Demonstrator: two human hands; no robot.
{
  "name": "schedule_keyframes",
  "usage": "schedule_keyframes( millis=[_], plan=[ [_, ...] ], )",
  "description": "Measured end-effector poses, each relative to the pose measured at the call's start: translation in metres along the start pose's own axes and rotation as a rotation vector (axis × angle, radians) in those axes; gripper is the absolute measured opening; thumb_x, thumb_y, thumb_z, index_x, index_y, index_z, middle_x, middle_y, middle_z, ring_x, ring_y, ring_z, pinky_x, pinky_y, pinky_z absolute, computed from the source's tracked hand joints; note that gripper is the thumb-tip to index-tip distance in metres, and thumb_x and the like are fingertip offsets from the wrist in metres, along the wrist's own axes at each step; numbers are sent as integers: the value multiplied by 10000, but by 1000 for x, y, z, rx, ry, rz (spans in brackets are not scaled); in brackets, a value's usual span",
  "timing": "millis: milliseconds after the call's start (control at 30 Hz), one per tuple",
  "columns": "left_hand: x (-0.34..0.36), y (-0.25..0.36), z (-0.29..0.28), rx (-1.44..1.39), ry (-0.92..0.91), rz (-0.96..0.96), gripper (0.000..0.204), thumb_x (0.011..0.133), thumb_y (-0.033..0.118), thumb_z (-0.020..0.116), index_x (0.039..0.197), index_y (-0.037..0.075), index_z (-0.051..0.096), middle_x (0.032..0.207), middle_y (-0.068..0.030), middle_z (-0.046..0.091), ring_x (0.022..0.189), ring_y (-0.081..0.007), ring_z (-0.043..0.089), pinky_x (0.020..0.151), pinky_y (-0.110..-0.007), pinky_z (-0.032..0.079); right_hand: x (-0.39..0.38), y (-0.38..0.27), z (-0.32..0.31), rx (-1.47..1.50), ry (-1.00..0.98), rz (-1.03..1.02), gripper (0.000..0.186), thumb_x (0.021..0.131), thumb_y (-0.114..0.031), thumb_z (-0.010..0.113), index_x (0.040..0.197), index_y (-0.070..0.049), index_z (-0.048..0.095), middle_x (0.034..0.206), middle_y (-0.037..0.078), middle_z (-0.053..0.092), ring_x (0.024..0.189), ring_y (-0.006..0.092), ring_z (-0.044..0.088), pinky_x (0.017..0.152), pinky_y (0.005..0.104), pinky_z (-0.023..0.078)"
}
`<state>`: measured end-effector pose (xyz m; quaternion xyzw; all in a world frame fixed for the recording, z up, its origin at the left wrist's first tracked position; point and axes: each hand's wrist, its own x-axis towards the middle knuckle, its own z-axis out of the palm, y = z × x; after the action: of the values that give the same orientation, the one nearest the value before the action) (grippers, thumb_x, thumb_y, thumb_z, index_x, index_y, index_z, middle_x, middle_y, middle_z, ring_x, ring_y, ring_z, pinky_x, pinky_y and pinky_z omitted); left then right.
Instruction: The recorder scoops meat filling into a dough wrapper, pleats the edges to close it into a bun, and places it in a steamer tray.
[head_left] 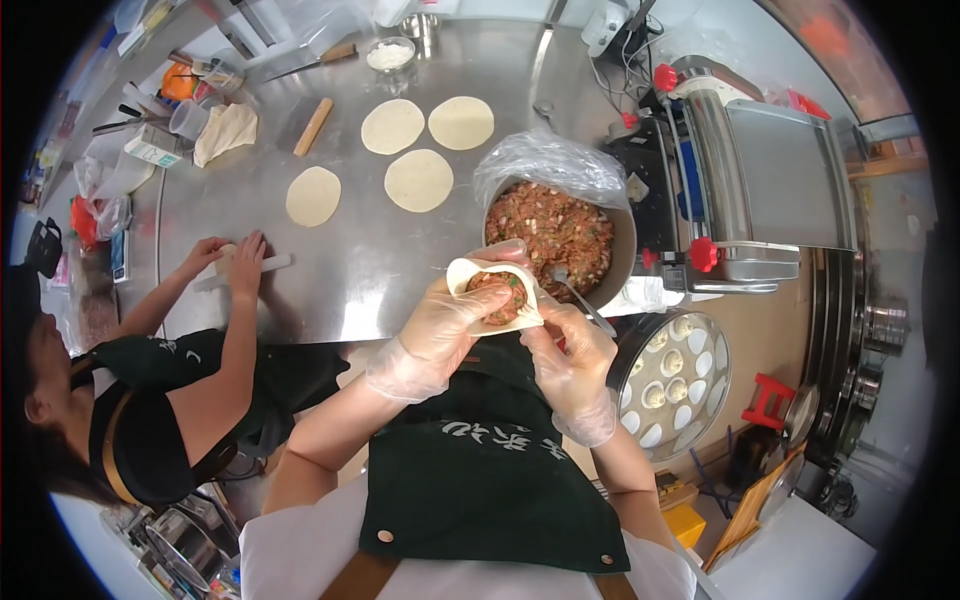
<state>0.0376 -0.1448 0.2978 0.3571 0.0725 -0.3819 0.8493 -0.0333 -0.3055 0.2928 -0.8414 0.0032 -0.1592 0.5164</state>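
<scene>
In front of my apron I hold a round dough wrapper (460, 272) with a mound of meat filling (505, 297) in its middle. My left hand (440, 315), in a clear plastic glove, cups the wrapper from below, its thumb pressing on the filling. At the wrapper's right edge, my gloved right hand (570, 350) pinches the dough into small folds. Just beyond my hands stands a large bowl of chopped meat filling (560, 225), its back rim draped with plastic wrap (550, 165). A metal spoon (585, 300) rests in the bowl, handle toward me.
Several flat dough rounds (418, 181) lie on the steel table (330, 270). Right of me, a round tray (640, 350) holds shaped buns on white papers. A dough roller machine (715, 160) stands far right. At left, a co-worker's hands (240, 262) work dough with a rolling pin (275, 263).
</scene>
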Motion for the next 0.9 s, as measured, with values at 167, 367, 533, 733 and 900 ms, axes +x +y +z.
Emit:
schedule_keyframes(
  millis=[167,367,533,733,900],
  plan=[
    [-3,-2,-4,133,-67,83,520,915,75,663,1397,50,469,1388,-79,517,1249,-181,541,1071,-351,448,-2,2,2,22,-11,18,194,802,53,731,972,8,649,825,111,697,628,166,672,561,267,511],
    [-2,1,-5,317,-113,119,505,896,-17,624,1378,51,487,1336,-45,538,1205,-133,536,1029,-293,443,2,-6,-1,16,-48,76,260,797,37,737,1019,-18,613,846,111,699,633,186,683,559,306,524],
    [-1,14,-5,407,-171,18,493,903,12,619,1379,54,497,1378,-50,528,1227,-139,528,1039,-301,431,0,1,-7,-249,-124,-168,378,761,69,739,1109,3,607,797,99,705,621,158,670,569,262,519],
    [1,23,-1,491,-220,-75,489,927,47,608,1402,56,490,1410,-58,516,1246,-147,516,1053,-301,412,-3,-1,-1,-130,-29,-173,321,774,81,721,1075,2,642,832,109,710,639,163,679,572,264,523],
    [9,20,-7,568,-302,-67,498,918,-24,551,1406,46,483,1349,-73,544,1182,-139,546,998,-294,453,-14,7,1,-43,-46,22,300,791,44,739,1074,23,642,921,139,720,666,186,690,597,297,550]
  ],
)
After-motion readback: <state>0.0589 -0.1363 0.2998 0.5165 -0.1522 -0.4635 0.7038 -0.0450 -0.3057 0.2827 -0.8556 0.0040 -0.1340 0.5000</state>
